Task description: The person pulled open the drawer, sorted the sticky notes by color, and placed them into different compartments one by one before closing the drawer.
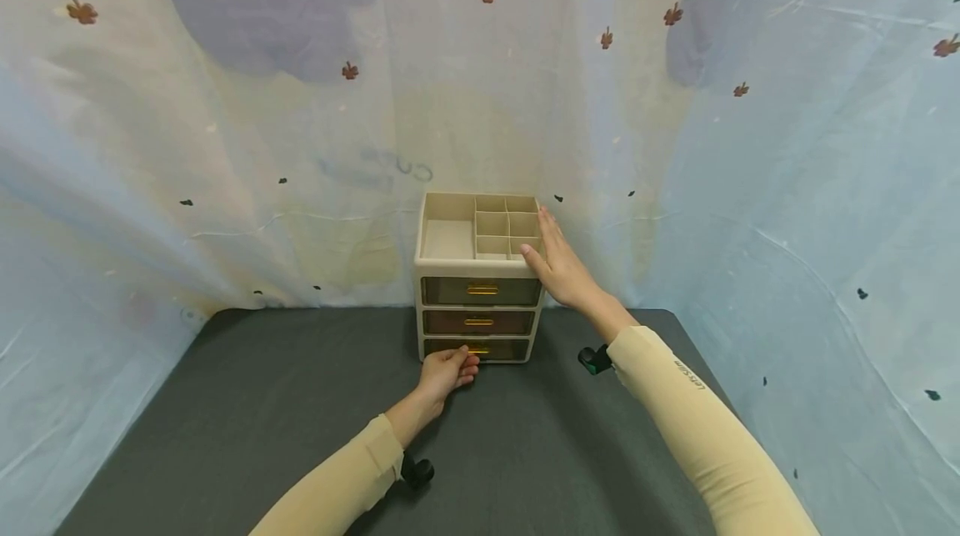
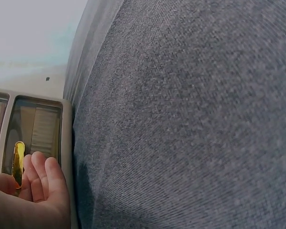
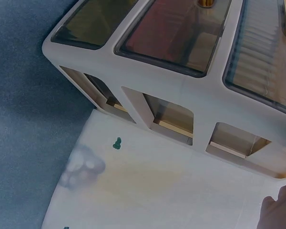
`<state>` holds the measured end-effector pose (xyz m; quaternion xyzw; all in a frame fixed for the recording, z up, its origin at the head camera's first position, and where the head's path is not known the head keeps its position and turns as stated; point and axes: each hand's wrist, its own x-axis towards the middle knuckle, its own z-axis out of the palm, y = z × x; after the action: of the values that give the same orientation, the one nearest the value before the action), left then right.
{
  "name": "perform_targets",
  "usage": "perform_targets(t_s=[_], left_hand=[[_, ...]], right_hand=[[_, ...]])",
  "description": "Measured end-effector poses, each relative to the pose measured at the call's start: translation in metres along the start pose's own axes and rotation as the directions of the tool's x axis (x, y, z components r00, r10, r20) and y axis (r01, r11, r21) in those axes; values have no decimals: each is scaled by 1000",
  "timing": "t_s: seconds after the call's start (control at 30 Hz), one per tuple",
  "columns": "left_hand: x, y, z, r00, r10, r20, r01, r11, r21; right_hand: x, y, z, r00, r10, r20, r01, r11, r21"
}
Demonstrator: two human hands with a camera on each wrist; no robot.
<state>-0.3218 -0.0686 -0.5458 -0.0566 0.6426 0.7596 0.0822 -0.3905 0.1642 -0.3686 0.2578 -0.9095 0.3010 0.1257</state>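
A cream drawer organizer [image 1: 480, 268] stands upright, with three dark see-through drawers and a divided top tray. My left hand [image 1: 447, 373] is at the bottom drawer [image 1: 442, 346], its thumb and fingers pinching the gold drawer handle [image 2: 18, 164]. All three drawers look closed. Against the organizer's upper right edge rests my right hand [image 1: 564, 268], fingers straight along the side and thumb over the front rim of the tray. Only a few fingertips [image 3: 279, 202] of that hand show in the right wrist view, beside the organizer's side openings.
The organizer stands at the back of a dark grey cloth-covered table [image 1: 300, 403]. Behind it and to both sides hangs a pale patterned curtain [image 1: 480, 119]. Small black devices [image 1: 417, 470] are worn at both wrists.
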Motion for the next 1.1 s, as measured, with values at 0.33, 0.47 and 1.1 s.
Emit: perform_targets(t_s=[0.33, 0.47, 1.1], left_hand=[[2, 2, -6, 1000, 16, 24, -18, 995, 99], [1, 6, -11, 996, 52, 71, -68, 967, 246], [-39, 19, -58, 804, 525, 278, -387, 107, 916]], right_hand=[[4, -3, 4, 999, -7, -37, 7, 1000, 0], [1, -5, 4, 998, 2, -66, -1, 1000, 6], [-69, 26, 12, 989, 62, -136, -71, 996, -62]])
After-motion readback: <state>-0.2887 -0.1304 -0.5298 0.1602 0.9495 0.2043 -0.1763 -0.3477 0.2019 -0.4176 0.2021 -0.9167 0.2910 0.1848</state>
